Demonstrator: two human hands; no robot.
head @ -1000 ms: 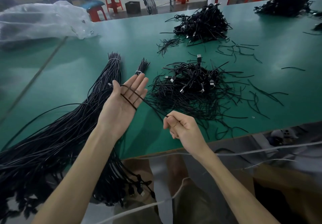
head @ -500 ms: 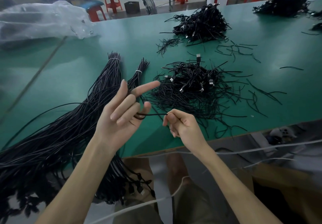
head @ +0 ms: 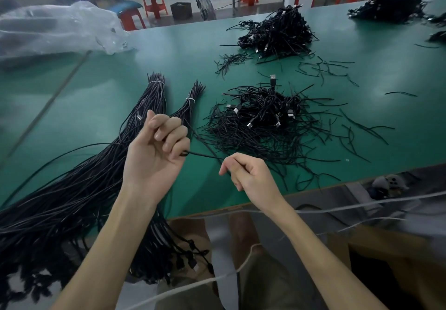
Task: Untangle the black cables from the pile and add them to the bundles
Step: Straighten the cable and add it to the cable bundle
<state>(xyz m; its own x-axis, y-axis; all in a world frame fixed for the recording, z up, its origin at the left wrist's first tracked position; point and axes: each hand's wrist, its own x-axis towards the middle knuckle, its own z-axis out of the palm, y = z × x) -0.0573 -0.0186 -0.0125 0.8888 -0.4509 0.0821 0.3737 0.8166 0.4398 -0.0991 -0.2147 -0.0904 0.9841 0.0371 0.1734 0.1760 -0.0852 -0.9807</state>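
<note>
The left grip [head: 154, 157] is closing fully round one black cable [head: 205, 156], with all four fingers folding over it. A silver plug [head: 139, 117], seemingly this cable's end, is poking out just above the forefinger. The right grip [head: 251, 177] is pinching the same cable between thumb and forefinger, with its other fingers tucking in underneath. Between the two the strand is running taut in the air above the near part of the green tabletop [head: 101, 85].

This looks like the straightening step: a single cable is out of the tangled pile [head: 265, 121], which is lying just beyond the right grip, and is being pulled straight before it joins the rest. The bundles are lying to the left. The thick bundle [head: 154, 97] and the thin bundle [head: 190, 102] are each tied with a white band near the far end, and both are passing behind the left grip, with their plug ends hanging over the near edge.

The next move probably calls for checking which way the cable is pointing — its plug is sitting at the far side, while the bundled plugs are hanging near. It would then be laid flat along one bundle without snagging the loose strands spilling from the pile. Many cables are waiting in the pile, so the task seems far from finished.
</note>
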